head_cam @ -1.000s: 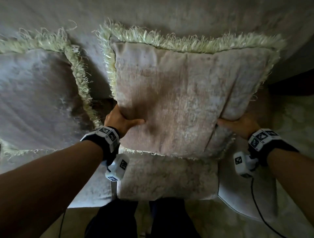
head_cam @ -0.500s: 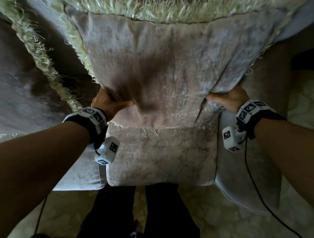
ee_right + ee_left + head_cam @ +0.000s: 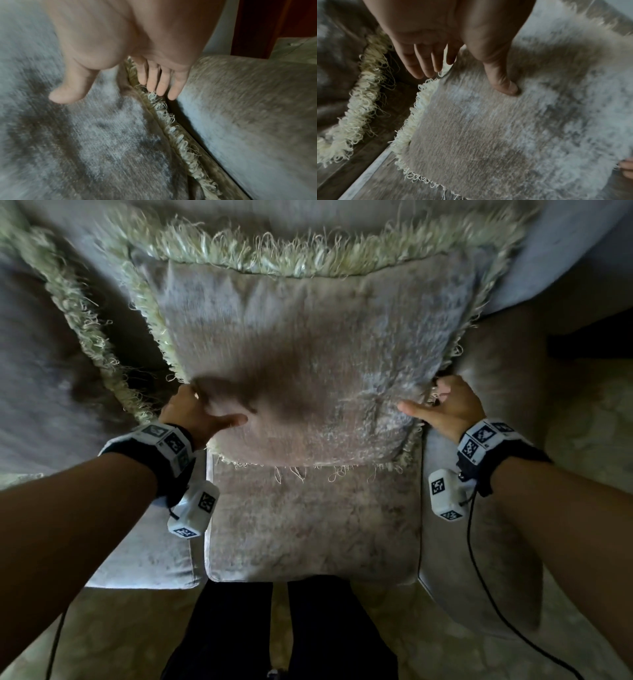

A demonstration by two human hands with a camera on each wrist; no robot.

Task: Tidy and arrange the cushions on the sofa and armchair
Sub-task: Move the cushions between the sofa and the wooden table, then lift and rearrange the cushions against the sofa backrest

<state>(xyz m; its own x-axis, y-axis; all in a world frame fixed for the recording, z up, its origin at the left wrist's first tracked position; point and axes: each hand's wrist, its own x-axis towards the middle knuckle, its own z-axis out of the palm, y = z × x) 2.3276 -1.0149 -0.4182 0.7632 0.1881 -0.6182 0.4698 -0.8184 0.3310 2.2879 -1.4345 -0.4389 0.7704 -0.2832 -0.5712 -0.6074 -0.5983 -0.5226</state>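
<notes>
A grey-beige velvet cushion (image 3: 308,364) with a cream fringe stands upright on the sofa seat (image 3: 308,525), leaning on the backrest. My left hand (image 3: 214,407) is at its lower left edge. In the left wrist view the thumb presses the cushion face (image 3: 505,135), and the fingers (image 3: 419,65) lie straight beside the fringe. My right hand (image 3: 423,400) is at the lower right edge. In the right wrist view its fingers (image 3: 161,83) reach straight down between the fringe (image 3: 175,129) and the armrest (image 3: 248,108), with the thumb lifted off the fabric.
A second fringed cushion (image 3: 44,364) leans on the backrest to the left, its fringe (image 3: 359,121) close to my left hand. The sofa's armrest (image 3: 479,542) borders the seat on the right. My legs (image 3: 274,628) stand at the seat's front edge on a pale floor (image 3: 599,412).
Both hands gripped the cushion's lower corners before; now the fingers have straightened and let go. The crease at the right corner has smoothed out, and the cushion sits squarer against the backrest.
</notes>
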